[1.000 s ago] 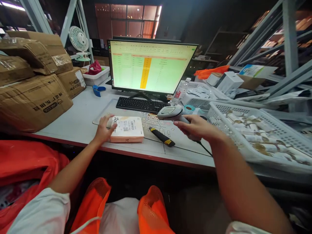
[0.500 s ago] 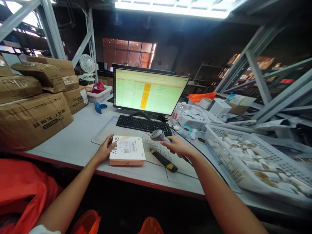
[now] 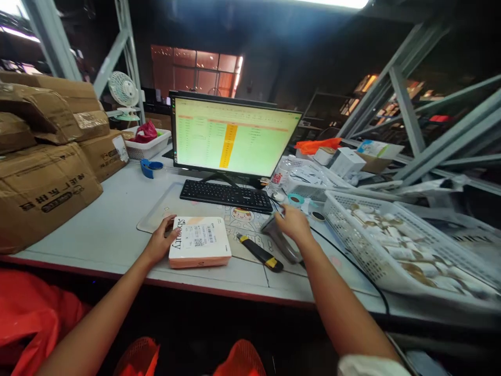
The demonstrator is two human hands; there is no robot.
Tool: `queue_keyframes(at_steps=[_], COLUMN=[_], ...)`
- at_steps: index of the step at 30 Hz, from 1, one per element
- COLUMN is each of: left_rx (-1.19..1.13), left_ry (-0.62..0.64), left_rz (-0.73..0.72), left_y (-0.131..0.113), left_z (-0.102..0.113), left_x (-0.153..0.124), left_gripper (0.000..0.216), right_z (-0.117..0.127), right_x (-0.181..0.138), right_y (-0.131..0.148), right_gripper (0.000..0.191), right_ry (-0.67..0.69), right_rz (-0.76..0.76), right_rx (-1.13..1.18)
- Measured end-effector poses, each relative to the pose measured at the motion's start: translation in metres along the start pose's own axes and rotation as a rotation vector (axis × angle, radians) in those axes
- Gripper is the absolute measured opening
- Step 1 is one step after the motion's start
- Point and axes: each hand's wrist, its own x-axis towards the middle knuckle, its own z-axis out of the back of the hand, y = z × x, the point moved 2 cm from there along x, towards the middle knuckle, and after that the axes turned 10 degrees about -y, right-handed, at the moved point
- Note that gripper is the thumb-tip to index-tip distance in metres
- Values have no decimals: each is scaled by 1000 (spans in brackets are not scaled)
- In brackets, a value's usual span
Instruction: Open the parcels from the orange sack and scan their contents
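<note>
My left hand [image 3: 159,242] grips the left edge of a white box [image 3: 201,241], thumb on top. The box lies flat on the desk; it has pinkish sides, "beauty" lettering and a printed shipping label. A grey barcode scanner [image 3: 282,241] rests on the desk mat at the right. Over its head end reaches my right hand [image 3: 294,223], its fingers extended forward toward the computer mouse [image 3: 278,197] and apart from it. Between the box and the scanner lies a black and yellow utility knife [image 3: 260,254].
A monitor [image 3: 235,136] showing a spreadsheet stands behind a black keyboard [image 3: 225,195]. Cardboard boxes [image 3: 47,193] are stacked at left. On the right, a white basket [image 3: 352,250] holds several small rolls, with tape rolls [image 3: 296,199] beside it. The scanner cable runs along the desk.
My right hand has let go of the barcode scanner, now lying on the mat, and moved forward toward the mouse. My left hand stays on the box. The view has shifted slightly.
</note>
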Motion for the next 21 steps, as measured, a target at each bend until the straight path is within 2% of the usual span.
queue_keyframes(at_steps=[2,5,7,13,21], left_rx=[9,13,8,1,-14], left_ry=[-7,-13,-9,-16,-10], left_rz=[0,2,2,2,-21], left_y=[1,2,3,3,1], left_z=[1,3,3,2,1], left_x=[0,1,2,3,2], left_gripper=[65,65,66,69,62], right_z=[-6,-31,-48,-71,-71], right_x=[27,59,72,87,95], right_y=[12,25,30,38,62], right_gripper=[44,36,37,36,39], right_ry=[55,187,226,277,273], right_rz=[42,87,98,130,169], right_rx=[16,35,37,19,-9])
